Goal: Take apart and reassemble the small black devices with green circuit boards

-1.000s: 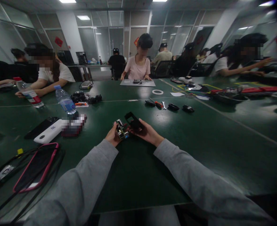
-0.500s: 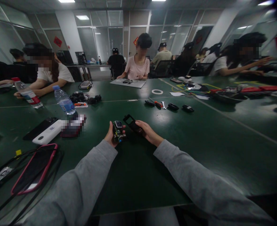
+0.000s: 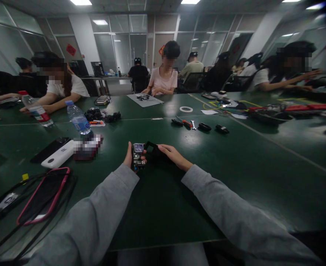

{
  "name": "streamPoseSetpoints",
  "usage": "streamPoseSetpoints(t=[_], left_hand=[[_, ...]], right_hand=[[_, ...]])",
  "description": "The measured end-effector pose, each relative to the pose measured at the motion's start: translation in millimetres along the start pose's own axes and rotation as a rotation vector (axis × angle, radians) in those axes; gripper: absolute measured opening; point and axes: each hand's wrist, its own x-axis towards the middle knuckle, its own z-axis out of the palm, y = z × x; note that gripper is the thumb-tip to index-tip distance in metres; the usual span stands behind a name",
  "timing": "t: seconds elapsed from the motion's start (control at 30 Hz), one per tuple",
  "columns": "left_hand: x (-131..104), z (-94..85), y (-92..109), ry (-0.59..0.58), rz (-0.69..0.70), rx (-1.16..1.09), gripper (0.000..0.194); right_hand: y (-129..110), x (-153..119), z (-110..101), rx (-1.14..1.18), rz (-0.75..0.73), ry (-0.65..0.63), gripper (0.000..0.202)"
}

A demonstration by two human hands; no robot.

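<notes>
A small circuit board with a square screen (image 3: 138,148) sits upright in my left hand (image 3: 129,157), its screen facing me and my fingers wrapped round its edges. Just to the right, my right hand (image 3: 174,156) grips a black open-framed casing (image 3: 151,147) between thumb and fingers. The casing's frame end comes close to the board; whether they touch I cannot tell. Both hands are above the green table (image 3: 163,207). Beyond them lie a red-handled screwdriver (image 3: 187,123), a small wrench (image 3: 193,125) and black parts (image 3: 222,128).
To the left are a pink-edged phone (image 3: 45,195) with cables, a white power bank (image 3: 59,153) and two bottles (image 3: 79,118), (image 3: 38,111). A tape roll (image 3: 186,109) lies farther off. A person (image 3: 163,77) sits opposite at a grey board (image 3: 145,101).
The circuit board has turned so its screen faces me more squarely. The black casing has tilted in my right hand. The person opposite has moved their hands and the grey board has shifted left.
</notes>
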Motion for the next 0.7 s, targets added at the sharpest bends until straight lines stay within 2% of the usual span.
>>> streamPoseSetpoints(t=[0.43,0.7], left_hand=[[-1.2,-0.9,0.9,-0.058,-0.039,-0.017,0.059],[-4.3,3.5,1.9,-0.012,-0.028,0.013,0.058]], right_hand=[[5.5,2.6,-5.7,-0.129,-0.046,0.041,0.043],[7.1,3.0,-5.4,-0.076,-0.054,0.044,0.042]])
